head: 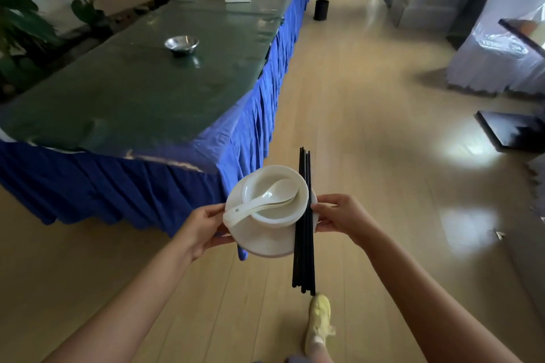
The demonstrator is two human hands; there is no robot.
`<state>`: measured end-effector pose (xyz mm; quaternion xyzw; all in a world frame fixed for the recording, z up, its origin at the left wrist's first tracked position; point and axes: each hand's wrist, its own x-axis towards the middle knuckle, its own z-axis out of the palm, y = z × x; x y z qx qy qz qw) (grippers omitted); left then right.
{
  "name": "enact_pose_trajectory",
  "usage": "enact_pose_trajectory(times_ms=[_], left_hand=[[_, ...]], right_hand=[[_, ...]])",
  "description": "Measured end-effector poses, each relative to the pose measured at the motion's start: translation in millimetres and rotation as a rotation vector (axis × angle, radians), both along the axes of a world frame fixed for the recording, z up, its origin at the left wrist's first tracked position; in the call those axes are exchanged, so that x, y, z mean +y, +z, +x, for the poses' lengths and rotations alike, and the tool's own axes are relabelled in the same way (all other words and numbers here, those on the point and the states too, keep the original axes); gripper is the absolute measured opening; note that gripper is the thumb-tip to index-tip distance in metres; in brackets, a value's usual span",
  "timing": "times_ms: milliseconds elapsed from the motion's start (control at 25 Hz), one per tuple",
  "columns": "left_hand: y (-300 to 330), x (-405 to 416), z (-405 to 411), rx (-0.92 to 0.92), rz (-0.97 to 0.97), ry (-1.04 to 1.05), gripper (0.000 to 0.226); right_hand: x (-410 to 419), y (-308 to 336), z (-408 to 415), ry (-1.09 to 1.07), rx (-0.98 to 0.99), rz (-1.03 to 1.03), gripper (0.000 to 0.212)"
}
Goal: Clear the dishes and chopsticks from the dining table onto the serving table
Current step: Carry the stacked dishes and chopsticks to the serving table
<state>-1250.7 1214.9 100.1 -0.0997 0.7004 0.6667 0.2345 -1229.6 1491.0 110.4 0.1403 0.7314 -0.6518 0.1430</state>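
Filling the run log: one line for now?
phase: carrying | left hand: holds plates | right hand: holds chopsticks | serving table: ahead-left

White plates (267, 240) were stacked, carried level over the floor, gripped at the rim by the left hand (203, 228) and right hand (339, 216). White bowls (275, 209) sat nested on top. White spoons (262, 200) lay across the bowls, handles pointing left. Black chopsticks (305, 230) lay bundled across the plates' right side, overhanging both ends. Serving table (165, 91), blue-skirted, stood just beyond on the left.
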Motion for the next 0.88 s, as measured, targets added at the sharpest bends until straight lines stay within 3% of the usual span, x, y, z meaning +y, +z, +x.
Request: enact_pose_trajectory(times_ms=[240,440,880], left_hand=[[-11.4,40.4,-132.6,-0.016,0.027,0.211,0.016],[-12.4,69.1,-230.7,-0.037,0.028,0.361,0.027],[-24.9,36.8,-456.3,-0.013,0.054,0.607,0.021]], right_hand=[[42.9,-1.6,-175.6,0.159,0.0,0.008,0.015],[62.2,8.8,-317.7,0.304,-0.033,0.016,0.01],[1.5,-10.0,-604.9,0.492,-0.05,0.103,0.012]])
